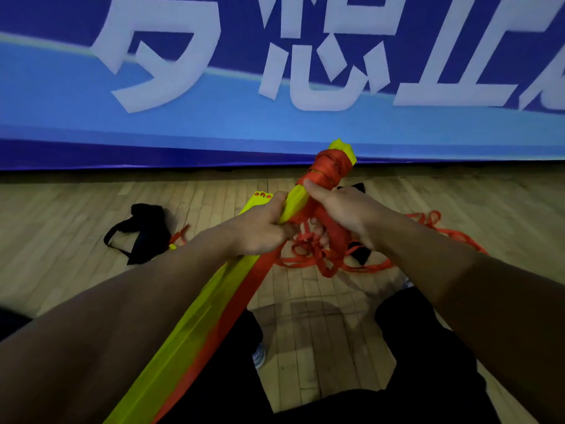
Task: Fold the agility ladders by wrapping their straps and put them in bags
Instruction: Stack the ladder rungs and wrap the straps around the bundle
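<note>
A bundle of yellow ladder rungs (195, 310) runs from bottom left up to the middle, where its far end is wound in orange strap (331, 169). My left hand (263, 228) grips the yellow bundle just below the wrapped part. My right hand (339, 209) holds the orange strap against the bundle, thumb on top. Loose orange strap (321, 258) hangs tangled under both hands and trails right across the floor. A black bag (143, 231) lies on the floor to the left.
A second yellow ladder stack (255, 201) lies on the wooden floor behind my left hand. Another dark item (356, 188) sits behind the bundle. A blue banner wall (275, 87) stands close ahead. My dark-trousered legs (428, 347) are at the bottom.
</note>
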`<state>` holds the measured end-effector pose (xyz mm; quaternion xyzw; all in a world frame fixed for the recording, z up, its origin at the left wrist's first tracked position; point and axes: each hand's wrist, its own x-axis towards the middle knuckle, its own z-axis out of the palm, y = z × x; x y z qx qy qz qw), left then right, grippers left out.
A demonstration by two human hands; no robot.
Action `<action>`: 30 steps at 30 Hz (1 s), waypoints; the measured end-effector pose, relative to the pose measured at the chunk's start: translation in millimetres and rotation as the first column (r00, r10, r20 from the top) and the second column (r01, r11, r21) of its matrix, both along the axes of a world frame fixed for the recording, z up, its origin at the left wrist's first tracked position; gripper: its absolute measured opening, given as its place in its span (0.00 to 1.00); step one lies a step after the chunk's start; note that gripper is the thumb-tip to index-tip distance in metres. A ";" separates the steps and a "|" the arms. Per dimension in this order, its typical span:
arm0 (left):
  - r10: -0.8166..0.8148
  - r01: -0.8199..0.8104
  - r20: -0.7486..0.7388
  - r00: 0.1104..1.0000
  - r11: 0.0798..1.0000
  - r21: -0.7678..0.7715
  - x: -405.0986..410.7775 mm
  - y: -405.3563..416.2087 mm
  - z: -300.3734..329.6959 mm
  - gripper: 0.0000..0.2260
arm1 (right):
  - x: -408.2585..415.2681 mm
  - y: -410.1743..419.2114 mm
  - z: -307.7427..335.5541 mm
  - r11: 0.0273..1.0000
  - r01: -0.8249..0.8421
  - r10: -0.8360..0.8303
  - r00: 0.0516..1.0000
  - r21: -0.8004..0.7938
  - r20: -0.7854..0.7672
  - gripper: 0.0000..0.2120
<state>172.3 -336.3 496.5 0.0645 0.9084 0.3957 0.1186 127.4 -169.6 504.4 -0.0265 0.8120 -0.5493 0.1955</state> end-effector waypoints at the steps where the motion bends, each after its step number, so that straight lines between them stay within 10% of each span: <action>1: -0.018 0.009 -0.059 0.998 0.988 -0.153 2.3 7.0 1.6 0.21 | 0.2 -3.7 -0.2 1.000 0.011 -0.011 1.000 -0.020 0.021 0.29; 6: -0.136 -0.018 -0.270 0.953 0.866 -0.500 9.4 33.0 -7.8 0.26 | -1.3 -8.4 -5.6 0.986 0.101 -0.095 0.994 -0.135 0.053 0.19; 9: -0.010 0.014 -0.122 0.992 0.999 0.029 5.8 16.7 5.8 0.18 | 0.9 4.4 -8.5 0.976 0.005 0.013 0.997 -0.217 0.081 0.18; 11: 0.046 -0.109 0.154 0.987 0.896 0.430 8.1 5.7 10.5 0.16 | 1.8 11.6 -9.1 0.955 -0.111 0.122 0.992 -0.276 0.023 0.23; 16: -0.201 -0.183 0.486 0.851 0.753 0.632 15.8 -4.8 6.5 0.12 | 5.1 15.6 -3.2 0.939 -0.230 0.227 0.973 -0.257 -0.039 0.30; 20: 0.126 -0.245 0.298 0.946 0.880 0.408 5.2 11.4 5.0 0.08 | 9.1 10.1 -6.0 0.980 -0.143 0.145 0.989 -0.139 0.008 0.23; 22: 0.214 -0.218 0.064 0.975 0.973 0.077 -2.0 22.3 3.8 0.14 | 7.4 4.5 -8.6 0.991 -0.068 0.072 0.997 -0.114 0.038 0.29; 25: 0.186 -0.260 -0.205 0.961 0.862 -0.435 -1.4 39.5 1.5 0.28 | 8.2 -0.2 -7.1 0.995 0.022 -0.020 1.000 -0.097 0.022 0.28; 28: 0.059 -0.182 -0.247 0.967 0.839 -0.512 0.2 42.2 -5.1 0.32 | 9.7 7.0 -5.9 0.998 0.053 -0.052 0.998 -0.039 0.022 0.27; 30: -0.014 -0.012 -0.083 0.996 0.953 -0.301 -3.5 26.6 -4.1 0.30 | 11.4 14.5 -7.0 0.998 0.044 -0.042 0.998 -0.047 0.037 0.25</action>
